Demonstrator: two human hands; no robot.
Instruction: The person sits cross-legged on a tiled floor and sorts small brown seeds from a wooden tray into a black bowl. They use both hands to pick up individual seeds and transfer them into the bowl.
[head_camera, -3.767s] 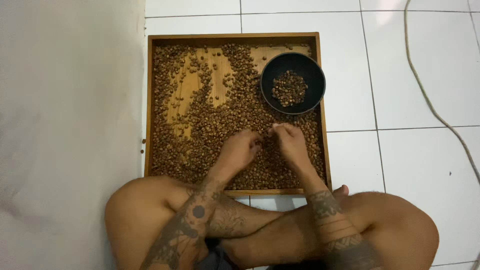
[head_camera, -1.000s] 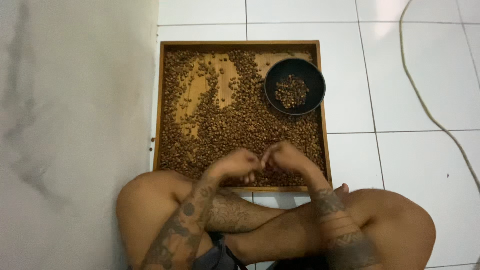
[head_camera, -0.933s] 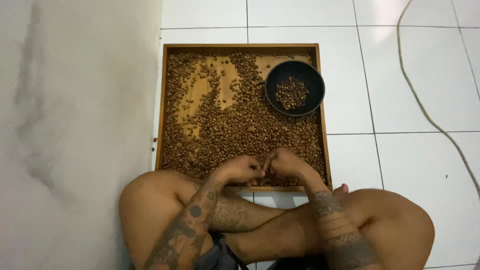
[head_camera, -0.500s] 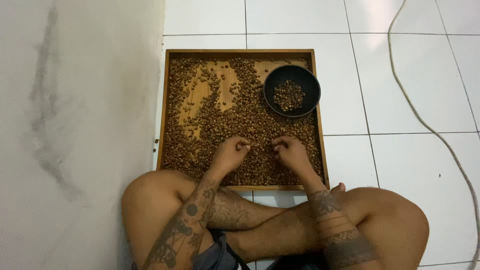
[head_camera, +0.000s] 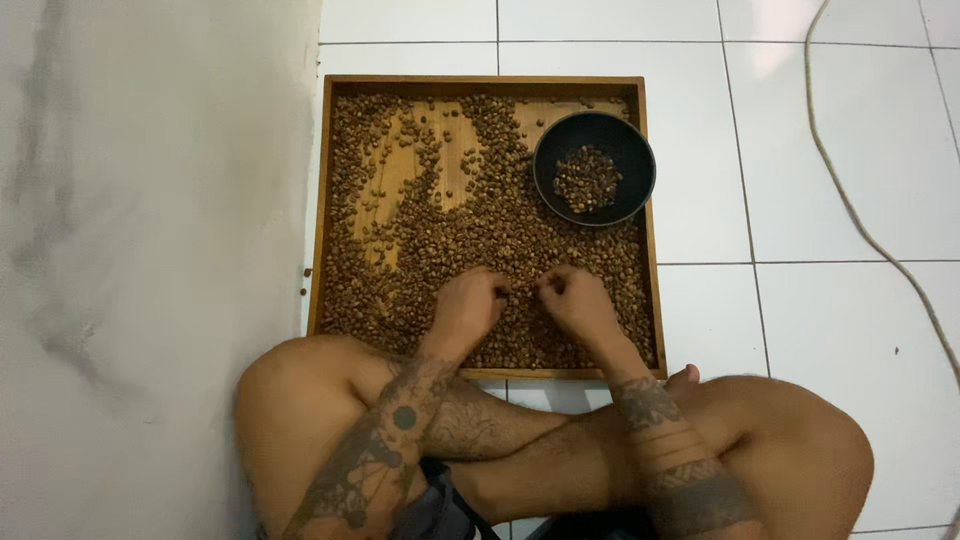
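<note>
**Beans: hands apart again, back on the pile**

Beans (head_camera: 470, 235) cover most of a square wooden tray (head_camera: 322, 200) on the white tile floor, in front of the person's crossed legs. Half a second ago the hands sat wider apart; now the left hand (head_camera: 468, 305) and right hand (head_camera: 570, 300) lie closer, fingers curled down into the near beans, whether pinching any I cannot tell. Farther off, bare wood streaks show among small brown beans. A dark bowl (head_camera: 594, 168) in the far right corner holds a few.
</note>
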